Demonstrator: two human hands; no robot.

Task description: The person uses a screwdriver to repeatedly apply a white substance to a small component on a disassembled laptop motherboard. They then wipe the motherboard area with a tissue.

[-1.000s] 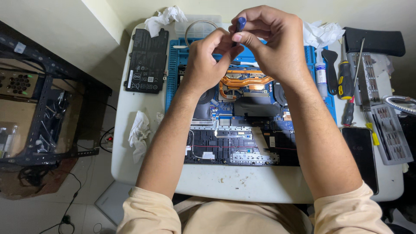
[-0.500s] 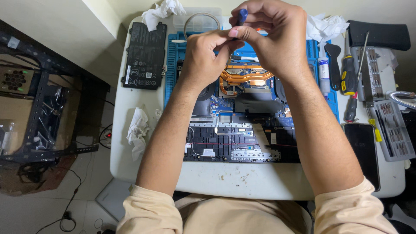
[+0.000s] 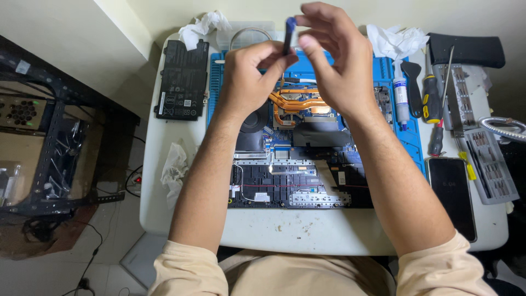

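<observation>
Left hand (image 3: 249, 82) grip pinches a small blue tool (image 3: 289, 30), right hand (image 3: 334, 60) fingers half-curled beside its tip, contact unclear, both above the opened laptop (image 3: 298, 164) on a blue mat (image 3: 411, 137), white tabletop (image 3: 307, 230) cluttered: battery (image 3: 182, 81), screwdrivers (image 3: 431, 96), phone (image 3: 452, 194), tissues (image 3: 174, 167).

Single head-worn view looks steeply down, close over the table (image 3: 285, 230), probably near arm's length.

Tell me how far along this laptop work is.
Done: the opened laptop has its board and copper heat pipes exposed, and the battery lies beside it. In hand: the left hand and right hand pinch a small blue tool above it. Left: the battery is out and no back cover shows.
</observation>
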